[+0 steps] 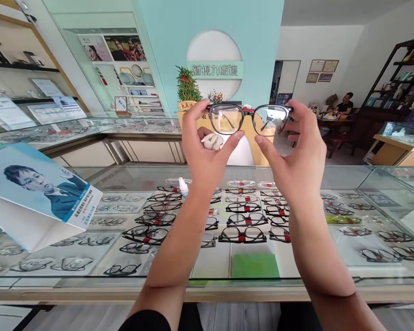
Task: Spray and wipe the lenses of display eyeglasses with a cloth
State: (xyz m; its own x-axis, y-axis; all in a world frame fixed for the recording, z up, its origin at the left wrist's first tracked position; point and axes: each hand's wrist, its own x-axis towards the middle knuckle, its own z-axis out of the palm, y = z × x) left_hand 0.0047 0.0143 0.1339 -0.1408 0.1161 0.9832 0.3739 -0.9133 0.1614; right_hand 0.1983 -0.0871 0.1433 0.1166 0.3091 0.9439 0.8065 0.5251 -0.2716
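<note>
I hold a pair of dark-framed glasses [250, 118] up in front of me at eye level, above a glass display counter [207, 280]. My left hand [207, 151] pinches the left lens rim between thumb and fingers. My right hand [296, 156] grips the right rim and hinge the same way. The temples are open and point away from me. A small white spray bottle [183, 186] stands on the counter just below my left wrist. A green cloth [254, 265] lies on the glass between my forearms.
Rows of several spectacle frames [243, 219] fill the counter's inside. A standing cardboard poster [34, 197] sits on the counter at left. Another counter, a potted plant [186, 89] and a teal wall lie behind. A person [345, 105] sits at a table far right.
</note>
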